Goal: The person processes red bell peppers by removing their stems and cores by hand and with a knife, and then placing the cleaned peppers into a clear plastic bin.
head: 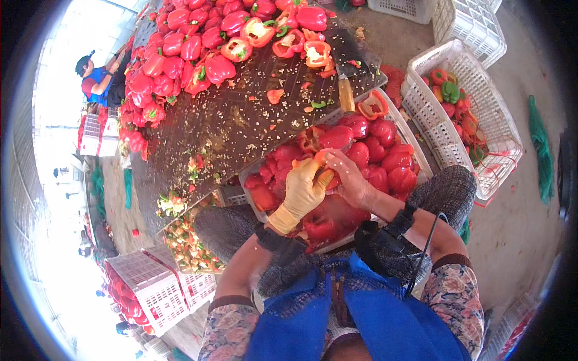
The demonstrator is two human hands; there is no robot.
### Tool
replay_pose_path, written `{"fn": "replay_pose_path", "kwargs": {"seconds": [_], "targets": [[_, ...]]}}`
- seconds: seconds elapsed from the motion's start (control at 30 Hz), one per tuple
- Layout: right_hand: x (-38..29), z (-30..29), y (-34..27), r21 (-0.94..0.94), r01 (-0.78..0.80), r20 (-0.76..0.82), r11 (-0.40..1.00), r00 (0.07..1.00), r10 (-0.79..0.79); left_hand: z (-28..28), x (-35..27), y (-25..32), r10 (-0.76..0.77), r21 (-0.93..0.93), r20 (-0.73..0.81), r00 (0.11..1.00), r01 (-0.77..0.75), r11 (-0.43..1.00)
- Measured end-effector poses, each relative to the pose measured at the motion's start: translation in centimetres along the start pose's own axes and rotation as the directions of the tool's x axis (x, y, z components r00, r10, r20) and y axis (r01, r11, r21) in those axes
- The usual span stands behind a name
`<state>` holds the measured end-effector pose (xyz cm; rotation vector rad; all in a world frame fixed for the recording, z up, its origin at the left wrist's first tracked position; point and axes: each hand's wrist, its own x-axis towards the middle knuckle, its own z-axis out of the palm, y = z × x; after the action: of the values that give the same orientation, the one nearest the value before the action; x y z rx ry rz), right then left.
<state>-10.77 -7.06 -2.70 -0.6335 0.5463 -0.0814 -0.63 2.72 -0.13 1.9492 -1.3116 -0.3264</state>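
In the head view my left hand [301, 189], in a pale yellow rubber glove, and my bare right hand [348, 176] meet over a white plastic crate [417, 144] of red bell peppers in front of my lap. Both hands grip one red-orange pepper piece [321, 156], mostly hidden by the fingers. Around and below them lie glossy red peppers [397, 158], with an opened pepper half [373, 105] at the crate's far edge. Just beyond it, a knife with a wooden handle [346, 94] rests on the table's edge, its blade pointing away.
Whole and cut red peppers [189, 47] are heaped on the dark table [235, 122], which is strewn with seeds. Another white crate [496, 117] with mixed peppers stands at the right. Pepper scraps [192, 243] fill a container at the left. A person [95, 83] sits across the table.
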Motion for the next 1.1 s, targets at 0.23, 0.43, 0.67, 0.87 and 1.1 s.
{"fn": "replay_pose_path", "kwargs": {"seconds": [0.23, 0.43, 0.67, 0.87, 1.1], "targets": [[1.4, -1.5, 2.1, -0.341, 0.307, 0.043, 0.889, 0.949, -0.311, -0.4, -0.4, -0.5, -0.124, -0.155, 0.148, 0.981, 0.147, 0.977], [0.8, -0.8, 0.3, -0.285, 0.089, 0.063, 0.954, 0.995, -0.074, -1.8, 0.0, -0.6, -0.144, -0.188, 0.327, 0.934, 0.214, 0.959], [0.3, 0.0, -0.3, -0.282, 0.047, 0.065, 0.958, 0.997, -0.03, -1.9, -0.7, 0.6, -0.329, -0.538, 0.49, 0.807, 0.577, 0.614], [1.1, -0.9, 0.2, -0.529, 0.313, 0.106, 0.789, 0.947, -0.305, -0.7, -0.8, 1.2, -0.301, -0.161, 0.212, 0.93, 0.337, 0.928], [0.3, 0.2, -0.6, -0.81, 0.279, 0.018, 0.516, 0.892, -0.453, 0.9, -1.6, -4.4, -0.434, -0.295, -0.157, 0.887, 0.377, 0.878]]}}
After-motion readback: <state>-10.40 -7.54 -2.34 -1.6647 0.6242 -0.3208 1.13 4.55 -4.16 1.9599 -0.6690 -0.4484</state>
